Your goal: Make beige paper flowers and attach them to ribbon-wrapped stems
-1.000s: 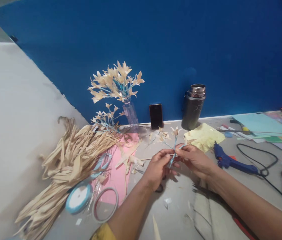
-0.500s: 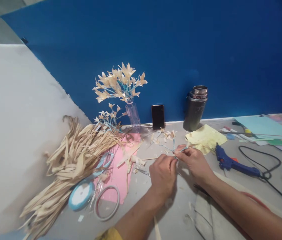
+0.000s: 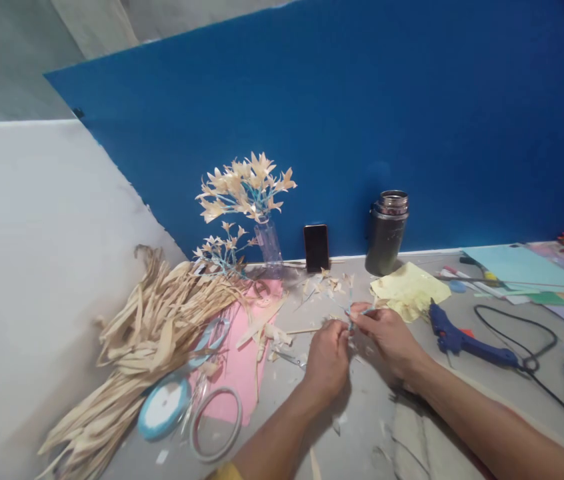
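Below and right of the frame's centre, the left hand (image 3: 329,358) and right hand (image 3: 386,335) are pinching a blue stem (image 3: 350,325) between nearly closed fingertips, perhaps risking a kink through over-tight twisting.

Blue bkgd panel (image 3: 312,120), wht wall (image 3: 37,220) on L, gry tabletop (image 3: 275,387)

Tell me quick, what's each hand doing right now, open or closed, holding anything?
Left hand: closed at the blue flower stem, exact grip hidden.
Right hand: closed, pinching the blue flower stem.
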### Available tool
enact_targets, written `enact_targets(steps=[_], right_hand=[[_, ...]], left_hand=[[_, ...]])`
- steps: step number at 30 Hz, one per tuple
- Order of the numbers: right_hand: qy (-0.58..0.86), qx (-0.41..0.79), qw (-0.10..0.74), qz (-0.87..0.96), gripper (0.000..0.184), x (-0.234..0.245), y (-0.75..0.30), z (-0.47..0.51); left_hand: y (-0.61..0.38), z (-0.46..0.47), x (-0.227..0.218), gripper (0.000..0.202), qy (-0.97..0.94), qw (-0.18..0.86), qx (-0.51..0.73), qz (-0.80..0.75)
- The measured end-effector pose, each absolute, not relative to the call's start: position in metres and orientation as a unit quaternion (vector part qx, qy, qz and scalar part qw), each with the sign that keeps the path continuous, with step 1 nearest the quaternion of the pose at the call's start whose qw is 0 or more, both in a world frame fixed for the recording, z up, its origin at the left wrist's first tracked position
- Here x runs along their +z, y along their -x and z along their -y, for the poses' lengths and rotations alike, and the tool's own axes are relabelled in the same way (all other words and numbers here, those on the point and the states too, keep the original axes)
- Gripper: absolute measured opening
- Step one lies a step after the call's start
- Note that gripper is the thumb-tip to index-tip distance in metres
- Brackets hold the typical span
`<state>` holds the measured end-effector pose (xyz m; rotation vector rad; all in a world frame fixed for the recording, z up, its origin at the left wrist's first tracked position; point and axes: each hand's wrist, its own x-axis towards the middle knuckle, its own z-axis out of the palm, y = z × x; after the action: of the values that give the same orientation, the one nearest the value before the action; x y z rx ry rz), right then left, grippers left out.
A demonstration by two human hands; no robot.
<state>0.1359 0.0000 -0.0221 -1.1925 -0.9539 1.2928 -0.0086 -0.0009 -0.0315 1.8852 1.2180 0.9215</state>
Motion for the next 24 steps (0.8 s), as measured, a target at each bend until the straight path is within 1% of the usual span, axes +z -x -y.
enact_targets(steps=[2,3,4,6,9,13,16,18,20,22,24], right_hand=[[0.448,0.599,0.518,0.415,0.034,-0.017,-0.138,0.000],[0.422,0.625,0.506,0.418,0.035,-0.015,-0.139,0.000],[0.399,0.648,0.498,0.417,0.036,-0.014,-0.139,0.000],[0.377,0.663,0.504,0.406,0.035,-0.015,-0.140,0.000],[0.400,0.614,0.542,0.411,0.030,-0.021,-0.140,-0.001],[0.423,0.539,0.541,0.488,0.024,-0.027,-0.144,-0.002],[0.435,0.512,0.528,0.518,0.024,-0.026,-0.147,-0.003],[0.434,0.520,0.528,0.512,0.025,-0.023,-0.148,-0.003],[0.432,0.552,0.523,0.485,0.028,-0.019,-0.148,-0.003],[0.430,0.593,0.502,0.459,0.034,-0.015,-0.146,-0.003],[0.437,0.612,0.483,0.449,0.035,-0.013,-0.144,-0.003]], left_hand=[[0.014,-0.005,-0.026,0.024,-0.663,0.486,0.379,-0.426],[0.017,-0.007,-0.023,0.026,-0.634,0.536,0.376,-0.411],[0.018,-0.008,-0.021,0.026,-0.616,0.565,0.372,-0.405],[0.018,-0.007,-0.017,0.023,-0.612,0.557,0.379,-0.413],[0.012,-0.002,-0.016,0.021,-0.622,0.498,0.406,-0.447],[0.002,0.006,-0.019,0.026,-0.591,0.504,0.408,-0.479],[-0.002,0.011,-0.021,0.028,-0.575,0.507,0.410,-0.494],[-0.003,0.013,-0.020,0.027,-0.566,0.519,0.410,-0.492],[-0.003,0.015,-0.017,0.025,-0.551,0.533,0.415,-0.490],[-0.002,0.016,-0.013,0.023,-0.533,0.541,0.424,-0.493],[-0.002,0.016,-0.011,0.023,-0.518,0.545,0.435,-0.495]])
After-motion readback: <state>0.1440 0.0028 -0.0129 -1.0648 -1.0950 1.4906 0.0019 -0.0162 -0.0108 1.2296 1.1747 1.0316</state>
